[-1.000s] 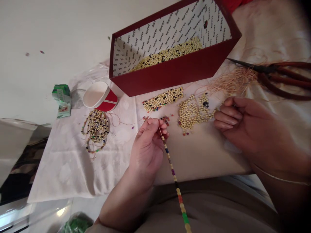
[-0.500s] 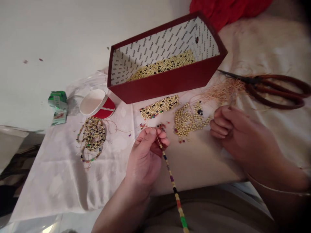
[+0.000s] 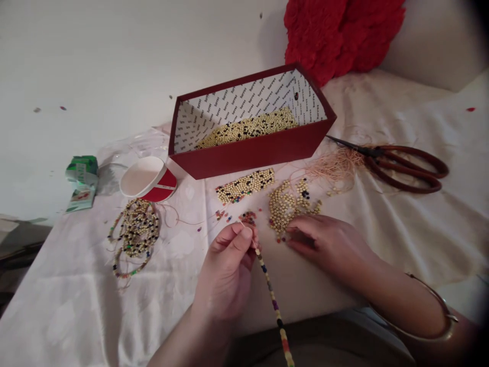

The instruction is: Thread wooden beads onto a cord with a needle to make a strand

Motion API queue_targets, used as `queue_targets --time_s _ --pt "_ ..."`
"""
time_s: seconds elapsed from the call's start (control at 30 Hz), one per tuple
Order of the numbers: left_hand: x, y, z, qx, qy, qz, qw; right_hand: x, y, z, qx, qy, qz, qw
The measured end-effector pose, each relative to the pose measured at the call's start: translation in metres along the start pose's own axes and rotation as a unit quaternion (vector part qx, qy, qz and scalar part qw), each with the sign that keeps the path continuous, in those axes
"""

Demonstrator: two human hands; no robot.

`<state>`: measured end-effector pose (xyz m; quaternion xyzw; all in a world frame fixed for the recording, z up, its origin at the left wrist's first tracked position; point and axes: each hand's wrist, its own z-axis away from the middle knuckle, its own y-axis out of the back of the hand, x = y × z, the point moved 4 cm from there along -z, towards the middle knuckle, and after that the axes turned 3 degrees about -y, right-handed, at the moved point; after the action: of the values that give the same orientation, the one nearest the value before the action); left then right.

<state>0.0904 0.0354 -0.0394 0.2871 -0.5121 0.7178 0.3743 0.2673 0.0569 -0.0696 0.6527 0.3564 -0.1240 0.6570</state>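
Note:
My left hand (image 3: 229,265) pinches a thin cord between thumb and fingertips, its end poking up past the thumb. From that hand a string of beads (image 3: 275,305) hangs toward my lap, cream with black, purple, orange and green ones. At the right edge of a loose pile of cream beads (image 3: 280,206), my right hand (image 3: 324,244) is lowered with its fingertips at the beads, thumb and forefinger apart. Whether a bead is between them is hard to see. Small coloured beads (image 3: 249,216) lie just beyond my left hand.
A dark red box (image 3: 248,158) with many beads inside stands behind a rectangular patch of beads (image 3: 246,184). Scissors (image 3: 405,165) and tangled cord (image 3: 332,165) lie right. A paper cup (image 3: 160,188), finished bead strings (image 3: 139,229) and a green packet (image 3: 82,176) are left; red fabric (image 3: 340,35) sits behind.
My right hand has moved left and down to the loose cream beads, its curled fingers loosening. My left hand still pinches the cord. The view has tilted up slightly.

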Motion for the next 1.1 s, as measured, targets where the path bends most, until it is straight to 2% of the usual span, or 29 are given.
queue_targets --time_s 0.27,0.47,0.83,0.97,1.1 --pt "-0.006 0.000 0.000 -0.008 0.022 -0.016 1.000 -0.002 -0.003 0.000 -0.019 0.006 0.043 0.999" --pt "-0.006 0.001 0.000 -0.016 0.016 -0.026 0.999 -0.003 -0.003 0.001 -0.024 -0.011 0.029 0.999" --pt "-0.004 0.004 0.001 0.019 0.015 0.013 1.000 0.006 0.015 -0.004 0.057 -0.089 -0.075 0.992" --pt "-0.002 0.006 0.004 0.040 -0.004 0.032 0.999 0.004 0.018 -0.016 0.042 -0.095 -0.084 0.991" --pt "0.000 0.007 0.006 0.056 0.006 0.051 0.997 -0.005 0.023 -0.045 0.007 -0.073 -0.077 0.994"
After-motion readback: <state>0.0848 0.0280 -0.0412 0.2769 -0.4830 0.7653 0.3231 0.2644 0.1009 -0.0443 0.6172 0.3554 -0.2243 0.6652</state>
